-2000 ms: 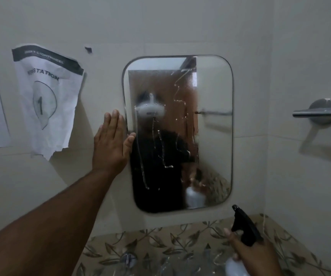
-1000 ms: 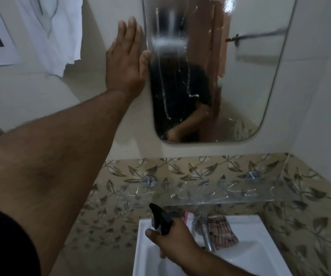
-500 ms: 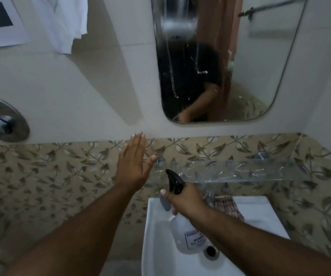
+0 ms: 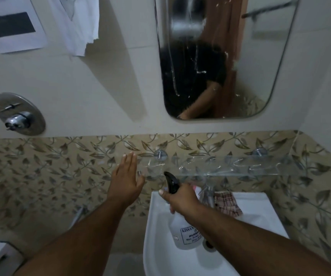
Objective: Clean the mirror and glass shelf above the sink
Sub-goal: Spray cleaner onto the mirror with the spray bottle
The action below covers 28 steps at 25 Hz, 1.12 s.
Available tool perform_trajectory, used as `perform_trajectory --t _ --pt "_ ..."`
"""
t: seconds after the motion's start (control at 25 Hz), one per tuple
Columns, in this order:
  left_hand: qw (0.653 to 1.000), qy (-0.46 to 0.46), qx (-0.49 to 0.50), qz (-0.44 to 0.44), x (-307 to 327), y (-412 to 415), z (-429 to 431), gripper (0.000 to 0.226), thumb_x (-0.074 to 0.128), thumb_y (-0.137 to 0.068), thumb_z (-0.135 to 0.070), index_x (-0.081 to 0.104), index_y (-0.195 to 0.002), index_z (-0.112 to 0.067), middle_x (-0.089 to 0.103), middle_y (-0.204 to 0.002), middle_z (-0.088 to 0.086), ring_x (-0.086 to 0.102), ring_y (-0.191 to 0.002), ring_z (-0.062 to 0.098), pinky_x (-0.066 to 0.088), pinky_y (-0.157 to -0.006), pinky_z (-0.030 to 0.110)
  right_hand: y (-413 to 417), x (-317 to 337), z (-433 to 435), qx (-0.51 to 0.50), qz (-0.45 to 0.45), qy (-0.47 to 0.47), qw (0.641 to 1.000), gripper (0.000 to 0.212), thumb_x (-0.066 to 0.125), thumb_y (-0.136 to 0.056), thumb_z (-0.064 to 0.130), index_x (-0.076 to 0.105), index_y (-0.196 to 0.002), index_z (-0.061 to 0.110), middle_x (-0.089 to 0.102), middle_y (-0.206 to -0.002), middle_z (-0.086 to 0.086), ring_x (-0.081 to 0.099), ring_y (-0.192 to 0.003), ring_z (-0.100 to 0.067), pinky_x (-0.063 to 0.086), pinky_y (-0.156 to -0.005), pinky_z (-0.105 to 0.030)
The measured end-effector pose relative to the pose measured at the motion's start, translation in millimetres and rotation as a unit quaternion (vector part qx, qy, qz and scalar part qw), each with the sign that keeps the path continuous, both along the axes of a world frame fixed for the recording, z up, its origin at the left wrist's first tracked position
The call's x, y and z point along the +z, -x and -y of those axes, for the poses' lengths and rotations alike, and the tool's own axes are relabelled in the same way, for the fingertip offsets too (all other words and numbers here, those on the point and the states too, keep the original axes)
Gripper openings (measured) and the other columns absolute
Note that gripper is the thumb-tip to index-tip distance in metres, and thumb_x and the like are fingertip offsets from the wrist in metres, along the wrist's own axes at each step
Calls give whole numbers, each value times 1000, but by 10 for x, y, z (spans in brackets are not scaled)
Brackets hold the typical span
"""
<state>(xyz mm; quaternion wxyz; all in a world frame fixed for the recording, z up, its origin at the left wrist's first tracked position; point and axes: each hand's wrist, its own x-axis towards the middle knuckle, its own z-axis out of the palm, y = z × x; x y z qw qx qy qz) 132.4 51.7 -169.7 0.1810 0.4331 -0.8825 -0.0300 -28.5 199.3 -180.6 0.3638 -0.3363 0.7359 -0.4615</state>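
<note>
Two hands are seen over the white sink [image 4: 156, 226]. The left hand [image 4: 126, 181] is spread flat at the glass shelf's [image 4: 230, 166] nine o'clock end. The right hand [image 4: 181, 197] is clenched around a spray bottle [image 4: 184, 234] of clear liquid, held above the basin. A checked cloth [image 4: 227, 203] lies at the sink's one o'clock. The streaked mirror [image 4: 260, 66] hangs at twelve o'clock.

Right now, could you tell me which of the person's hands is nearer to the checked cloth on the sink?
The right hand, gripping the spray bottle, sits just left of the checked cloth. The left hand is farther left, open beside the glass shelf.
</note>
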Motion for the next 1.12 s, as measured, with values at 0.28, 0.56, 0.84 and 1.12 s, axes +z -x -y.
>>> perform_trajectory --t 0.28,0.56,0.84,1.12 --pt "1000 -18 22 -9 45 -164 -125 90 33 -95 -53 3 -173 -19 -1 -182 -1 -4 -168 17 10 -133 45 26 -83 -234 4 -1 19 1000 33 79 -89 45 70 -101 16 67 -53 -8 59 -39 -12 47 -48 -25" --pt "1000 29 -6 7 304 95 -95 91 17 -98 -68 0 -173 -20 -3 -182 1 -4 -168 19 9 -133 48 430 19 -653 -72 0 14 997 27 80 -91 38 70 -94 13 62 -46 0 59 -40 -12 46 -41 -20" --pt "973 208 -6 -96 1557 808 544 78 24 -111 -56 -6 -172 -17 -12 -181 5 -16 -166 24 2 -134 51 674 -10 -1184 -124 -1 1 992 18 81 -90 33 68 -95 21 70 -69 -8 61 -47 -16 56 -53 -31" --pt "960 168 31 -220 1568 1070 959 76 35 -110 -48 2 -172 -19 4 -180 11 -4 -166 23 -4 -132 41 745 -9 -1241 -140 8 -6 990 30 82 -89 36 71 -105 14 63 -44 4 58 -40 -10 46 -42 -19"
